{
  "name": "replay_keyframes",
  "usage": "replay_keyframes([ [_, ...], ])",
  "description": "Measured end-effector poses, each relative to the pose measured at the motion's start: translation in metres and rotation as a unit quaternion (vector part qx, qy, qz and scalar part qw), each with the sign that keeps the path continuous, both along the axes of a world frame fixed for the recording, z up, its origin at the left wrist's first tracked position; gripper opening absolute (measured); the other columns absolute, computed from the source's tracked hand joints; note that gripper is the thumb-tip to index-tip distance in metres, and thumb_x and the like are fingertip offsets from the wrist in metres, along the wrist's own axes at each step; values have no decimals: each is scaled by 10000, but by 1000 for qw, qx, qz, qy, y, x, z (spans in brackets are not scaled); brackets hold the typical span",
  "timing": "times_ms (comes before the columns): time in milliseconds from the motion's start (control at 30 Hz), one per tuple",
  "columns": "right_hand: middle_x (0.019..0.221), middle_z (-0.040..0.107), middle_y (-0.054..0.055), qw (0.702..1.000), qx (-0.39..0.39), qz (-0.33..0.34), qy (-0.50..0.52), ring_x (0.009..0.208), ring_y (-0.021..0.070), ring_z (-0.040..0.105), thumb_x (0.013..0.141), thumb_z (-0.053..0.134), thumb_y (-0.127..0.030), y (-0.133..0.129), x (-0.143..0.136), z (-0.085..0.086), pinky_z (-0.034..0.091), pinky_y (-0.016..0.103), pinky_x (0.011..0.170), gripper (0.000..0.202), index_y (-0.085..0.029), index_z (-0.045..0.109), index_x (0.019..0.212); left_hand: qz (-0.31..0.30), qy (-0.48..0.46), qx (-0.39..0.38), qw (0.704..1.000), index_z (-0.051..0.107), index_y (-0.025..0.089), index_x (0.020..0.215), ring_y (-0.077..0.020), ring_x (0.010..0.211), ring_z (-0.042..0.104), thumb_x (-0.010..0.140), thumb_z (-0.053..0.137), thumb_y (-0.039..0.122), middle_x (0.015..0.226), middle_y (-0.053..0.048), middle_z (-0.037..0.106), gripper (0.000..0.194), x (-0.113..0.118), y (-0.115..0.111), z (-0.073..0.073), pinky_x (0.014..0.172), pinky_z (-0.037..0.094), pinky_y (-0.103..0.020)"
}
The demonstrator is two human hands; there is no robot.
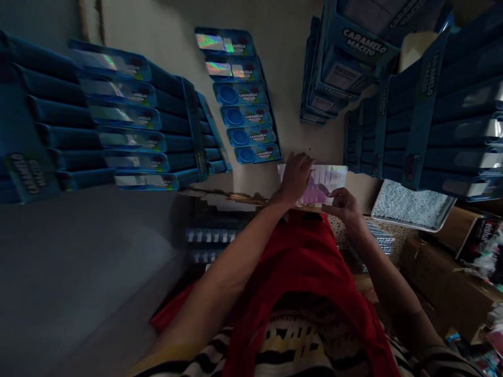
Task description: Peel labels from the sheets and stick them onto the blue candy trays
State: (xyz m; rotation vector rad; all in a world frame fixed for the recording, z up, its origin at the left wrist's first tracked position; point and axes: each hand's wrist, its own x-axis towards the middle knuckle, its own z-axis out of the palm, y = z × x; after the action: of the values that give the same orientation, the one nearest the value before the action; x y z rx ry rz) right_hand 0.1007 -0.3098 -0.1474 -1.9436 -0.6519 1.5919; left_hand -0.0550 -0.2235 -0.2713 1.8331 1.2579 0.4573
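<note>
Currently, by way of the head camera, I have both hands over a shiny sticker sheet [336, 177] near the centre of the frame, at the near edge of the worktable [290, 99]. Part of its face reads pink, part silvery.

Left hand [295, 178]: fingers loosely extended, laid across the sheet's left part; I see nothing gripped, though the undersides of the fingers are hidden. Right hand [343, 204]: thumb and finger closed in a pinch on a small silvery sticker [324, 189], held at the sheet; I cannot tell whether it is fully free of the backing.

Blue "Caramelo Macizo" boxes [251, 116] stand in a column at upper centre. The top two bear iridescent stickers; the lower four show bare blue circles. Another stack of boxes [131, 115], upper left, carries shiny strips on its ends. Right of centre, a metal tray [404, 225] contains pale blue pellets [412, 203].

Judgement: step in hand is peeling a sticker from the sheet. I consider that the next move calls for a light pinch at the sticker's edge, with the left hand steadying the backing so the piece neither folds nor sticks to the fingers.
</note>
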Motion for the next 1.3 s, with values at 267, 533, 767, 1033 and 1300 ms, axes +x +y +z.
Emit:
replay_keyframes([
  [267, 574, 530, -89, 989, -21, -80, 121, 593, 104, 516, 597, 940, -431, 14, -1, 51, 551, 310, 726, 411, -230, 663, 825, 199, -330, -500, 776, 776, 155, 1015, -259, 915, 739, 789, 585, 875, 977, -139, 781, 778, -15, -31, 56, 835, 591, -390],
  [533, 628, 567, -66, 993, -38, -39, 107, 535, 75, 445, 569, 949, -480, 37, -16, 66, 539, 249, 533, 429, -211, 673, 755, 281, -367, -444, 767, 715, 173, 707, -133, 629, 622, 535, 960, 556, 678, -25, 693, 486, -41, -30, 117, 660, 544, -268],
  [767, 565, 472, -76, 998, 49, 3, 39, 512, 84, 366, 585, 921, -564, 87, -63, 60, 535, 262, 459, 456, -208, 677, 733, 354, -264, -244, 864, 755, 190, 748, -147, 625, 615, 750, 825, 464, 671, -18, 701, 282, -89, 2, 152, 617, 502, -261],
  [1033, 687, 643, 2, 961, 197, 101, -167, 681, 186, 645, 787, 747, -469, 202, -116, 20, 517, 286, 597, 292, -190, 674, 741, 376, -54, -41, 924, 736, 172, 807, -186, 763, 664, 880, 716, 334, 806, -55, 755, 178, -122, 102, 144, 770, 515, -303],
  [1300, 730, 701, 24, 901, 198, 168, -346, 724, 203, 644, 824, 708, -341, 233, -126, 9, 458, 318, 725, 169, -190, 719, 750, 354, -21, -41, 934, 753, 178, 864, -224, 879, 693, 919, 678, 320, 916, -84, 781, 170, -123, 130, 119, 852, 507, -340],
])
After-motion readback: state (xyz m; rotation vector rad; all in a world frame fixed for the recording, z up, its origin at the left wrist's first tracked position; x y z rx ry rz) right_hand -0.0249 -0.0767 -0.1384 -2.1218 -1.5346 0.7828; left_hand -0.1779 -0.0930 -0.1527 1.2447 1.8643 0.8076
